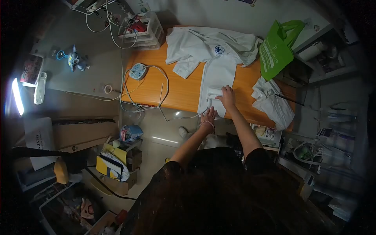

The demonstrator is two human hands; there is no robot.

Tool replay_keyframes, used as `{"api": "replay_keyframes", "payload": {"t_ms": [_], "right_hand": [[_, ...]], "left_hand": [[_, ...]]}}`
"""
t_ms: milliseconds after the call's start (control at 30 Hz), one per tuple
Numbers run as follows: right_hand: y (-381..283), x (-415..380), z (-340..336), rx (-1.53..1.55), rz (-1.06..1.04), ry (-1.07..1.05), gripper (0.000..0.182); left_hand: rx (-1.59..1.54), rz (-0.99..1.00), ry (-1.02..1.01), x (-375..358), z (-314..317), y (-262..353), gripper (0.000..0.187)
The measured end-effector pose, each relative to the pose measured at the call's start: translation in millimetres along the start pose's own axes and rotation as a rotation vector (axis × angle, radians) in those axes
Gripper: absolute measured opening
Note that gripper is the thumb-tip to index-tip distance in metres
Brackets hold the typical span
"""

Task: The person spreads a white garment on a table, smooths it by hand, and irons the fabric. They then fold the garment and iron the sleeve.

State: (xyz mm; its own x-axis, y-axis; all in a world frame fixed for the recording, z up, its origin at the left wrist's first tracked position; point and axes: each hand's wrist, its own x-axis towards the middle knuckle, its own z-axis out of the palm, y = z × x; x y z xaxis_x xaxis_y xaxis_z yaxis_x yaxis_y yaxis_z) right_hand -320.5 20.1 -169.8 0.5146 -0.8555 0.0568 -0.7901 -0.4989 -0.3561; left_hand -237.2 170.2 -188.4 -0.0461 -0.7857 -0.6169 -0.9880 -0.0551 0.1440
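Observation:
A white garment with a round blue emblem lies spread on the orange table, one part reaching the front edge. My right hand is closed around a white corded handheld appliance, which looks like a small iron, resting on that part. Its underside is hidden. Nearer the table edge, my left hand lies on the cloth with its fingers stretched out. A pale cord runs from beside my hands toward a round blue-and-white power strip.
A green bag stands at the back right, near a crumpled white cloth or bag. Clear plastic drawers occupy the back left corner. Loose cable loops cross the table's left side and hang over its edge. Boxes sit on the floor at left.

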Motion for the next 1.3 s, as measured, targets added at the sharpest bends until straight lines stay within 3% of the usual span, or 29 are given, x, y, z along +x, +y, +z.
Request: {"api": "replay_keyframes", "payload": {"t_ms": [233,400,500,600,733,800,1300], "right_hand": [[-0.5,1.7,-4.4,0.009,0.007,-0.049,0.053],[16.1,2.0,-3.2,0.193,-0.077,-0.057,0.058],[20.4,-0.5,-5.4,0.192,-0.125,-0.038,0.070],[13.0,-8.5,-4.7,0.214,-0.102,-0.043,0.062],[-1.9,-17.0,-1.1,0.199,0.002,0.100,0.059],[-4.6,-17.5,-1.4,0.161,0.060,0.146,0.056],[-10.5,-46.1,26.8,0.063,0.027,0.360,0.026]], "left_hand": [[0.025,-0.007,0.046,0.2,6.1,1.0,0.116],[-0.017,0.001,0.033,-1.0,3.5,-1.8,0.103],[-0.048,0.002,0.072,3.0,11.2,-2.6,0.094],[-0.033,-0.003,0.076,4.7,13.0,-2.0,0.089],[-0.054,-0.002,0.052,-4.9,2.8,0.7,0.088],[-0.015,-0.023,0.047,-5.9,0.8,3.1,0.066],[0.109,-0.058,0.107,-5.7,8.4,10.8,0.063]]}}
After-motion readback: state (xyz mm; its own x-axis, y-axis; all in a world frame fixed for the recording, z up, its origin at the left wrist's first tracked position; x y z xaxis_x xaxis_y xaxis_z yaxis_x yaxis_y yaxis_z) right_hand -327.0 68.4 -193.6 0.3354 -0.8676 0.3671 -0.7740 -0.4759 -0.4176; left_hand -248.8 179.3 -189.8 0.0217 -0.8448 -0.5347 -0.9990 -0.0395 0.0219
